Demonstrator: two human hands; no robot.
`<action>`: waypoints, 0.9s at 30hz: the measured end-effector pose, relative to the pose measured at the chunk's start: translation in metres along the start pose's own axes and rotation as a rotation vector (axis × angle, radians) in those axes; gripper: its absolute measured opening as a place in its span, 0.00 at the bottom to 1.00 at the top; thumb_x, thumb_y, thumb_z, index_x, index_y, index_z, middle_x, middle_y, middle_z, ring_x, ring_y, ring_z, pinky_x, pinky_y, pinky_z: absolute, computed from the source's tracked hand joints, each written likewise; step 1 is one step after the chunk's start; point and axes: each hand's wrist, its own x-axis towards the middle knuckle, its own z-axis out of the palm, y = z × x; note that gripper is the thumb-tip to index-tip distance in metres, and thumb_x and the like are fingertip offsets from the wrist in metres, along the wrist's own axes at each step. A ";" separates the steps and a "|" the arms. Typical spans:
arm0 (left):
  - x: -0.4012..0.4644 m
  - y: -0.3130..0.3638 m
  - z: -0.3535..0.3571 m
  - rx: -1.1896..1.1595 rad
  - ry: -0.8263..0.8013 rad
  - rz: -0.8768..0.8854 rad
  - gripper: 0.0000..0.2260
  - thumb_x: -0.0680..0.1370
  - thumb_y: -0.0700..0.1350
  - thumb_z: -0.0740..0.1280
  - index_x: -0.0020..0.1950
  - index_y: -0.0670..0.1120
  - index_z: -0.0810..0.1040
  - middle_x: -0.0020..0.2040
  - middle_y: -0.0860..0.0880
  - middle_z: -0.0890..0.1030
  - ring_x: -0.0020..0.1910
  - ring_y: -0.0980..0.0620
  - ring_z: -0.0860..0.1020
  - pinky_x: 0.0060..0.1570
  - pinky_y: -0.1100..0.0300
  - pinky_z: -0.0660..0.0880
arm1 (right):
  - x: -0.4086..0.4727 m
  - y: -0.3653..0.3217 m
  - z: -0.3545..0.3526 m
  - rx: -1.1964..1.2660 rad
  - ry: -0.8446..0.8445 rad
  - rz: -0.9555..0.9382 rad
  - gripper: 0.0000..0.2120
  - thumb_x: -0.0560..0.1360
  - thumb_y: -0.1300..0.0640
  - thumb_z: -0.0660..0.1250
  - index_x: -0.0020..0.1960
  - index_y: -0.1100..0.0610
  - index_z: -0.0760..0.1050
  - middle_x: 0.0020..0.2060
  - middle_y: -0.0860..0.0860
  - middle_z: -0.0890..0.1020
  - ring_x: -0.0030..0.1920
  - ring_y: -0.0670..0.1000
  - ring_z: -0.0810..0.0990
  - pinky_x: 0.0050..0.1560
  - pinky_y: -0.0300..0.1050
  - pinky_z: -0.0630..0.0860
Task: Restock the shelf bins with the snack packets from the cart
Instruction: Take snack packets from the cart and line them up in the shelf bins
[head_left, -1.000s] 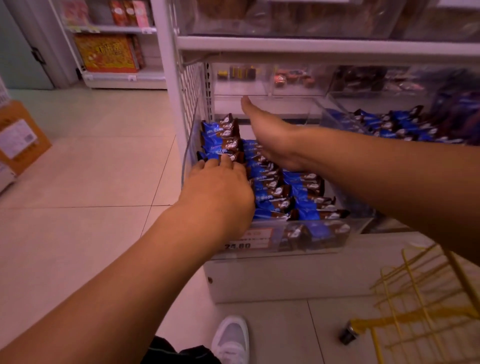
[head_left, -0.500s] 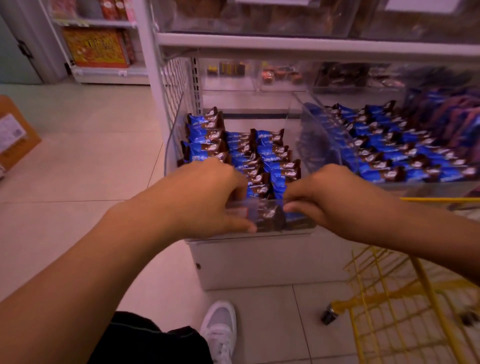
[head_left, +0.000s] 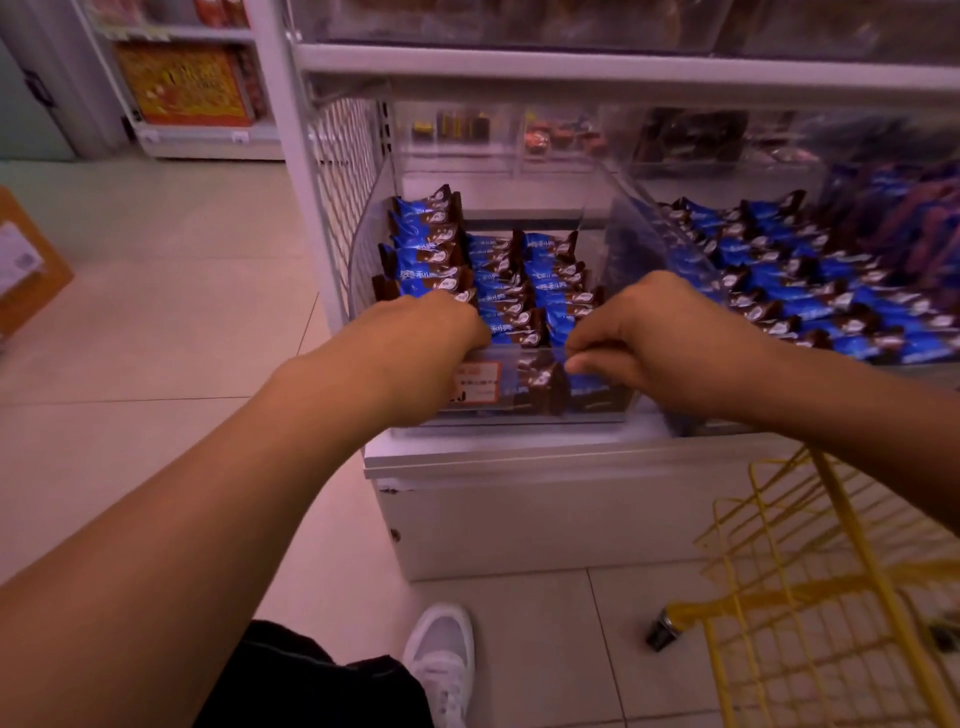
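The left hand (head_left: 415, 343), fingers curled, and right hand (head_left: 654, 343), pinching a blue-and-brown snack packet (head_left: 540, 332), are neatening rows in the clear plastic bin (head_left: 519, 410).

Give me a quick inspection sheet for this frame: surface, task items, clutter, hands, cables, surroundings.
Surface: white shelf ledge carrying clear bins.
Job's things: near clear bin holds rows of blue-brown snack packets; neighbouring bin's packets on the right; yellow wire cart at lower right, contents out of view.
Clutter: nothing seen.
Hands: left hand and right hand both at the bin's front edge, fingers curled on it.
Cables: nothing seen.
Surroundings: tiled floor, cardboard box far left, white shoe below.
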 end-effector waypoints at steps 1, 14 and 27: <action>0.001 0.000 0.001 -0.001 -0.001 0.005 0.10 0.77 0.43 0.68 0.56 0.53 0.76 0.53 0.49 0.79 0.49 0.46 0.79 0.48 0.51 0.78 | -0.001 0.002 0.000 0.016 0.000 0.005 0.07 0.76 0.51 0.71 0.49 0.52 0.85 0.39 0.47 0.85 0.35 0.41 0.75 0.42 0.40 0.73; -0.009 0.010 -0.001 -0.069 -0.085 0.077 0.10 0.79 0.45 0.67 0.48 0.58 0.67 0.53 0.52 0.79 0.47 0.52 0.76 0.48 0.56 0.77 | -0.017 0.001 -0.003 0.060 -0.022 -0.014 0.04 0.75 0.53 0.74 0.47 0.52 0.86 0.37 0.44 0.85 0.33 0.33 0.73 0.40 0.29 0.67; -0.028 -0.001 -0.006 -0.124 -0.051 -0.035 0.05 0.78 0.55 0.67 0.51 0.56 0.74 0.51 0.55 0.77 0.48 0.55 0.76 0.46 0.59 0.75 | -0.025 -0.021 0.002 -0.042 -0.035 0.109 0.12 0.77 0.48 0.69 0.60 0.46 0.79 0.52 0.44 0.84 0.50 0.46 0.82 0.53 0.51 0.80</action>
